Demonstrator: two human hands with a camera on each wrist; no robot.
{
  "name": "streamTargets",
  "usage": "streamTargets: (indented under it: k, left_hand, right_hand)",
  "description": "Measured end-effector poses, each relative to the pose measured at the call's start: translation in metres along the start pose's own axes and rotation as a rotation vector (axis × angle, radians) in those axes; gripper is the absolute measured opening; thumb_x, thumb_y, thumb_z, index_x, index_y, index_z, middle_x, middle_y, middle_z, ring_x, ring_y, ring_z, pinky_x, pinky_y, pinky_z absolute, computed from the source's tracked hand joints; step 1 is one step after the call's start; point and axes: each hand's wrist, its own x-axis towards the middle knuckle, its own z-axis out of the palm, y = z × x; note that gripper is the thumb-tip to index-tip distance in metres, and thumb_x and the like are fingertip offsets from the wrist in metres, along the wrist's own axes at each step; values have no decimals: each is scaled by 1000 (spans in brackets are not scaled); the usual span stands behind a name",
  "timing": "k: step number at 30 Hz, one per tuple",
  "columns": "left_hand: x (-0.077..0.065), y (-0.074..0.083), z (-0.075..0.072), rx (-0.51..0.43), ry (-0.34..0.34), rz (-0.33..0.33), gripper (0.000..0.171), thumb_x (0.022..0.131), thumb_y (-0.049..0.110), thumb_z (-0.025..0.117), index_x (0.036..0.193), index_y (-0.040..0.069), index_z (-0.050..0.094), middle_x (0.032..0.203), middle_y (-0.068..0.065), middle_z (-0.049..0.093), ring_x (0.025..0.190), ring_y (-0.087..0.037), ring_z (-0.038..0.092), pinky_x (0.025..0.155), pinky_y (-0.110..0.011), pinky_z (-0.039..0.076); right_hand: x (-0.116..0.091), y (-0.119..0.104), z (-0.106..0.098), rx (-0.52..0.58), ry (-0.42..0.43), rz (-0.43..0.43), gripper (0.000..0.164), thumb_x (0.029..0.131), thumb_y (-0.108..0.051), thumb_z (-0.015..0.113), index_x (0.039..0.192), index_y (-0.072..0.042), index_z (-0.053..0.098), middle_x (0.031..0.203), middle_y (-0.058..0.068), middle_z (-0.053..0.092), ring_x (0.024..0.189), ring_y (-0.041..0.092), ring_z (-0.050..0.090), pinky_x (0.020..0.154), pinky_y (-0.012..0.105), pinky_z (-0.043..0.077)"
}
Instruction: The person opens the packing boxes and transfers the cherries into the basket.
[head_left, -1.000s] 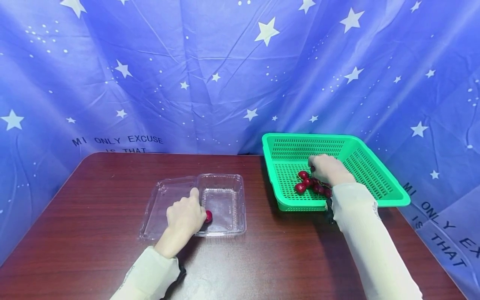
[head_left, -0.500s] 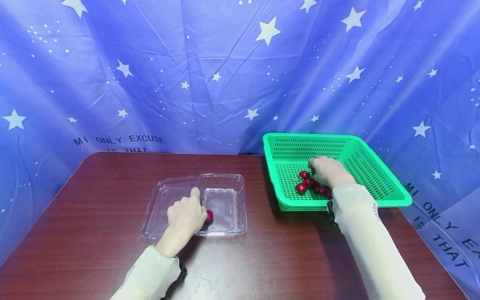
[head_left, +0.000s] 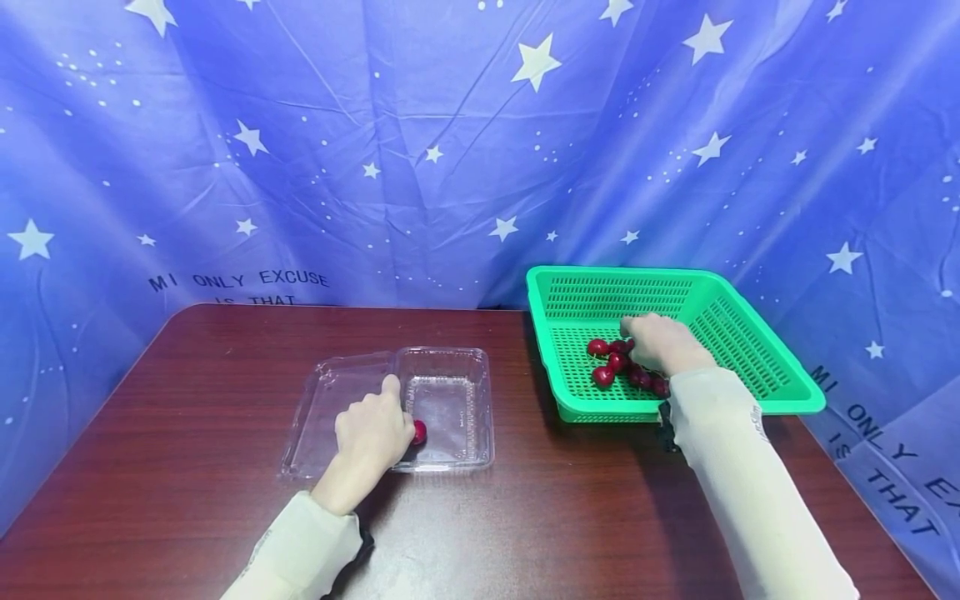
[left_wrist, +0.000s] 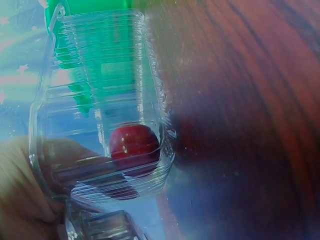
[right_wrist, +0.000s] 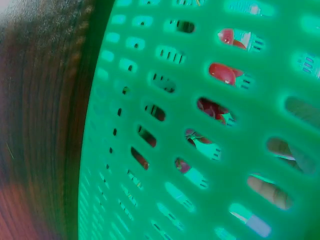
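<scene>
A clear plastic clamshell box (head_left: 450,417) lies on the table with its lid (head_left: 337,408) folded back to the left. My left hand (head_left: 371,433) grips the box at the wall between lid and base. One red cherry (head_left: 419,432) rests in the base beside the hand; the left wrist view shows this cherry (left_wrist: 134,149) through the plastic. To the right is a green basket (head_left: 558,392) with several cherries (head_left: 603,377). My right hand (head_left: 660,340) reaches into it among the fruit, fingertips hidden. Through the basket's slots, the right wrist view shows cherries and fingers only in part.
The dark red wooden table (head_left: 517,517) carries both containers. Behind and to the sides hangs a blue star-printed cloth (head_left: 420,167). The basket's raised rim surrounds the right hand and stands near the table's right edge.
The right hand has shifted slightly to the right inside the basket, and a few cherries by its fingers have moved, one to the left. The left hand and the box stay put.
</scene>
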Motion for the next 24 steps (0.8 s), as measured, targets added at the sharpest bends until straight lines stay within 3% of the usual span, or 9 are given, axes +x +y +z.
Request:
streamTargets:
  k: [12, 16, 24]
  left_hand:
    - [0, 0, 0, -1, -1, -5, 23, 83, 19, 58, 96, 5, 46, 80, -26, 70, 69, -44, 65, 55, -52, 48]
    - [0, 0, 1, -1, 0, -6, 23, 83, 19, 58, 96, 5, 46, 80, -26, 70, 68, -44, 65, 54, -52, 48]
    - [0, 1, 0, -2, 7, 2, 23, 83, 19, 59, 95, 4, 46, 77, -26, 69, 66, -43, 64, 53, -51, 48]
  right_hand:
    - [-1, 2, -5, 19, -60, 34, 36, 84, -2, 60, 120, 3, 58, 96, 22, 67, 71, 28, 57, 64, 42, 51]
    - [-2, 4, -7, 45, -66, 34, 36, 86, -3, 60, 121, 4, 57, 101, 25, 67, 71, 27, 59, 65, 44, 53]
    - [0, 3, -19, 103, -23, 48, 42, 87, -7, 61, 127, 4, 54, 123, 35, 59, 100, 46, 59, 78, 59, 51]
